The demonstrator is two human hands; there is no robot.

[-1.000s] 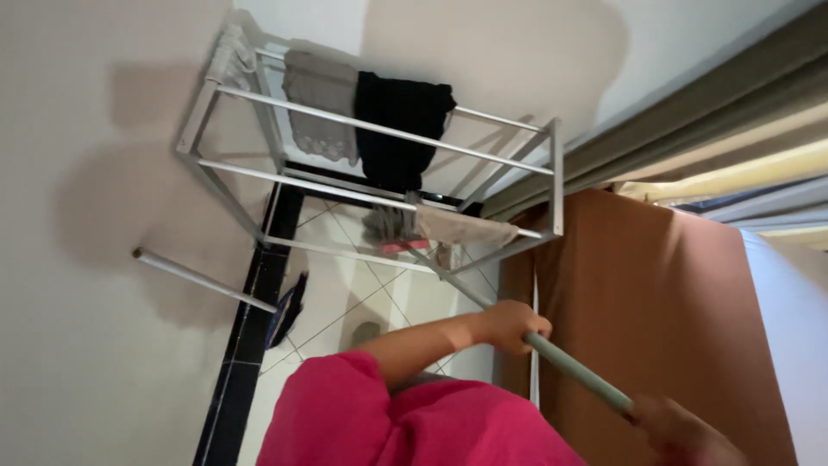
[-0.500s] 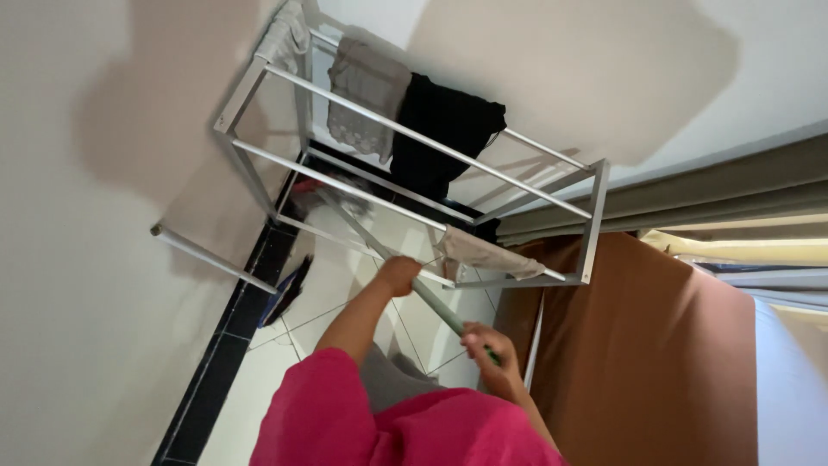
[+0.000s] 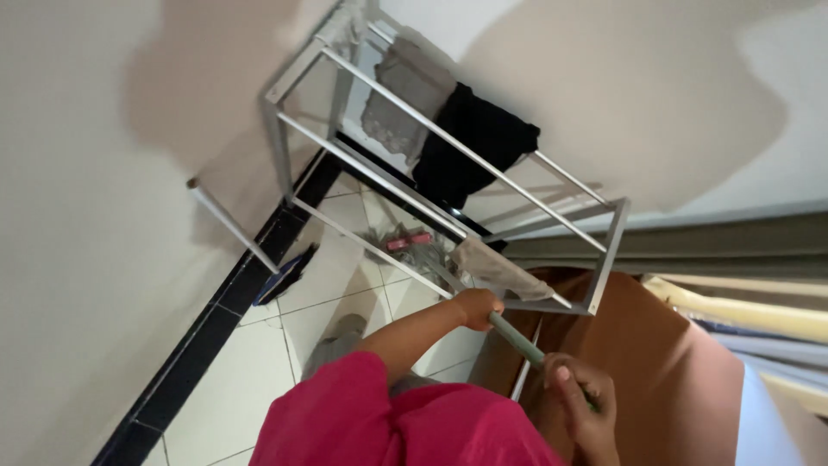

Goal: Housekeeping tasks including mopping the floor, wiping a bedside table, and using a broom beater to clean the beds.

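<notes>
Both my hands grip a thin grey-green pole point(image 3: 518, 339). My left hand point(image 3: 477, 306) holds it higher up, close to the lower bar of a metal drying rack point(image 3: 385, 181). My right hand point(image 3: 580, 399) holds it nearer my body, thumb on top. The pole's far end runs under the rack towards a small pile of debris point(image 3: 417, 248) on the white tiled floor; its tip is hidden. My pink sleeve point(image 3: 379, 423) fills the bottom of the view.
On the rack hang a grey cloth point(image 3: 404, 97), a black cloth point(image 3: 479, 145) and a beige cloth point(image 3: 498, 268). A dark dustpan point(image 3: 285, 273) lies by the black skirting tiles. A brown door point(image 3: 655, 354) and curtains point(image 3: 716, 250) stand to the right.
My hands have come closer together on the pole, and my left hand has pushed towards the rack. The view has swung, so the rack sits more to the centre.
</notes>
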